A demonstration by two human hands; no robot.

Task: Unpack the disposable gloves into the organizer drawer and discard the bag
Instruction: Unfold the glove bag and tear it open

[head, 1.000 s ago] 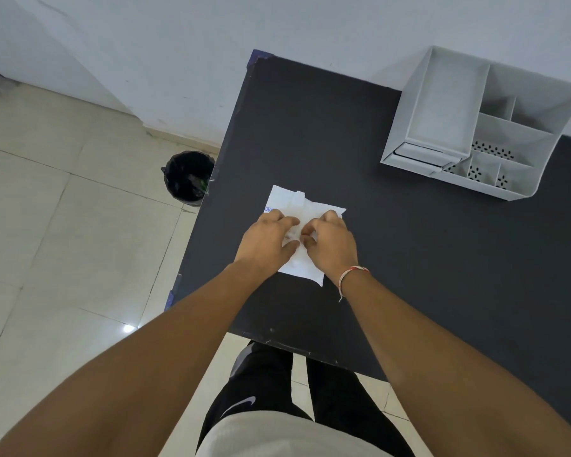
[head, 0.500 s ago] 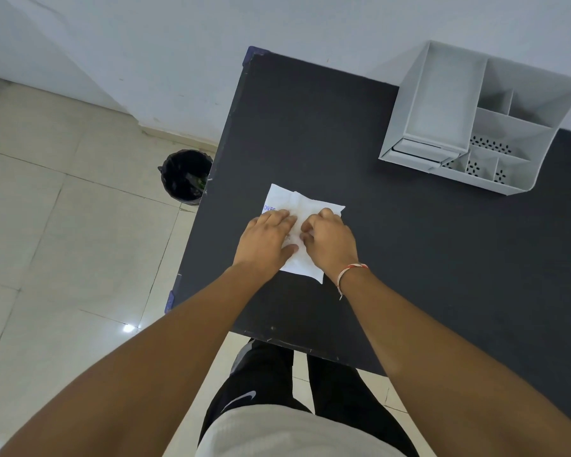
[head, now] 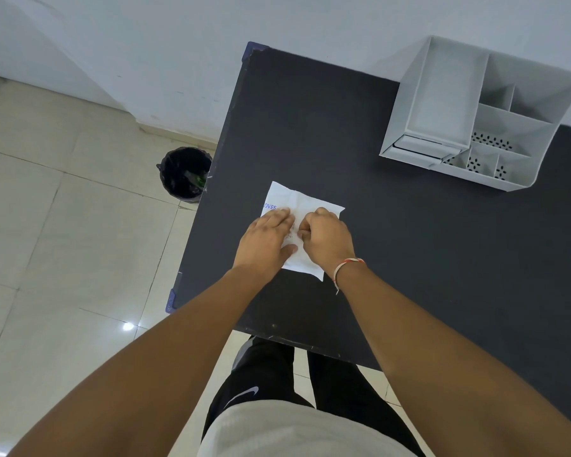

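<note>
A black bin [head: 185,173] is sitting on the floor at the left of the frame, just beside the table [head: 409,258], likely waiting for the bag once it is empty. In the middle, the left hand [head: 266,240] is lying flat with straight fingers on the white bag [head: 305,202], probably pinning it down, while the right hand [head: 327,237] is curling its fingers and seems to be pinching the bag to open it. At the upper right, well apart, the grey organizer [head: 475,113] is standing with its drawer looking pushed in.
</note>
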